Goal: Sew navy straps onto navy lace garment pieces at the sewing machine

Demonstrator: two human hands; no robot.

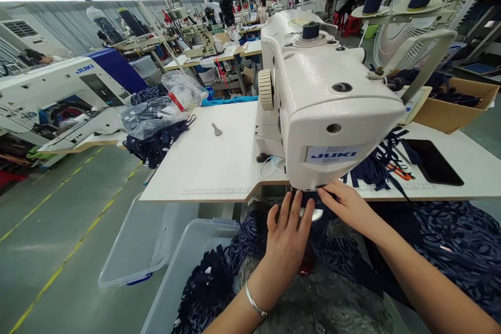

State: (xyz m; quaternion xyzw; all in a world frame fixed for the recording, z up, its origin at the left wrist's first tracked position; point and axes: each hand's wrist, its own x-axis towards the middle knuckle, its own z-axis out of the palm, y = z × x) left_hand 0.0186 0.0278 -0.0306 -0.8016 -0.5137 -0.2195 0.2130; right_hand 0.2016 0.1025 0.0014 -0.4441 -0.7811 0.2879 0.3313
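Observation:
A white sewing machine point(332, 109) fills the middle of the view. Under its head, dark navy fabric point(258, 235) runs across the sewing area and down over my lap. My left hand point(287, 235), with a silver bangle at the wrist, lies with fingers stretched out on the fabric, just in front of the needle area. Close to its right, my right hand point(346, 206) has thumb and fingers brought together at the fabric edge beneath the machine head. The needle and the fabric between the fingertips are mostly hidden.
On the white table point(219, 167) lie a small grey metal piece point(216, 129), navy strips point(371, 167), orange-handled snips point(400, 171) and a black phone point(436, 162). Plastic bags point(156, 115) sit at the left edge. Below stand clear bins point(176, 276); a cardboard box point(450, 107) is at right.

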